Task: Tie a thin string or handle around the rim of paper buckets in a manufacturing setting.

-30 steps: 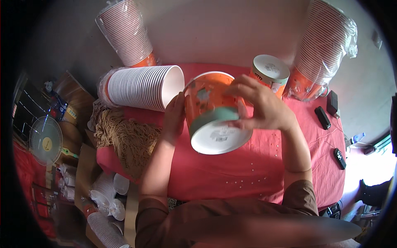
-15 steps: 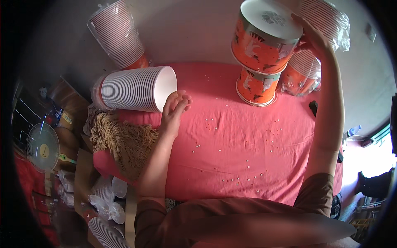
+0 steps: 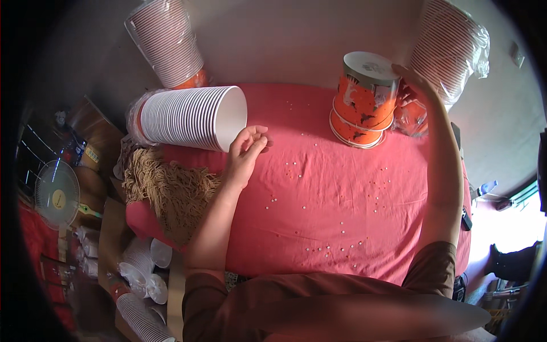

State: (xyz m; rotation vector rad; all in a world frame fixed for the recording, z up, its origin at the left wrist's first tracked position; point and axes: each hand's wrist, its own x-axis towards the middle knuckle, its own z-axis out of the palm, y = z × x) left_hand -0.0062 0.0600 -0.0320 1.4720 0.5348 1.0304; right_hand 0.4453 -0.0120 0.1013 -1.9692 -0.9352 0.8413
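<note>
My right hand grips the right side of an upside-down orange paper bucket with dark and pale printed figures. This bucket is pushed down over another upside-down orange bucket, of which only the lower band and rim show. My left hand hovers by the mouth of a sideways stack of white-lined paper buckets. Its fingers are loosely curled with thumb and fingertips apart, holding nothing.
Tall plastic-wrapped bucket stacks stand at the back left and back right. A brown fringed cloth lies at the left edge of the pink-covered table, where small dots are scattered. More wrapped cups sit lower left, beside a fan.
My right hand has brought the upper bucket down over the lower one, covering most of it. The left hand has barely moved.
</note>
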